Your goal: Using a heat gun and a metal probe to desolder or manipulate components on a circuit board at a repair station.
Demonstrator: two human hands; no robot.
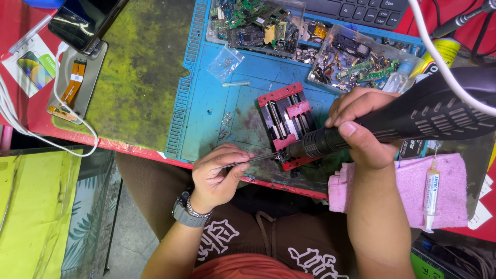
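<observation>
Both hands meet over the red clamp [287, 125], and I take that clamp as my reference. My left hand [219, 175], just below and left of the clamp, is pinched shut on thin metal tweezers [245, 161], thumb and forefinger pressed together; the tips run right toward the clamp's lower edge. I see a grey watch [187, 213] on that wrist. My right hand [361, 129], just right of the clamp, is wrapped around a black hot-air gun [413, 116], fingers curled over the top and thumb along the side. Its nozzle [310, 145] points left and sits at the clamp's lower right corner, close to the tweezer tips; I cannot tell whether they touch.

Far left of the clamp lies a phone [85, 20], with a phone screen part [75, 85] and its orange ribbon just under it, and a white cable [31, 132] looping past. Nearer, still left, a green worn mat [137, 77] meets the blue work mat [206, 108] on which the clamp sits. Above and left of the clamp lies a small clear bag [225, 63]. Above the clamp stand clear trays of circuit boards [256, 23], with a second tray [356, 59] above right. A keyboard [356, 10] is further up. Right of the clamp, under my forearm, lies a pink cloth [444, 181] with a syringe [430, 192] on it.
</observation>
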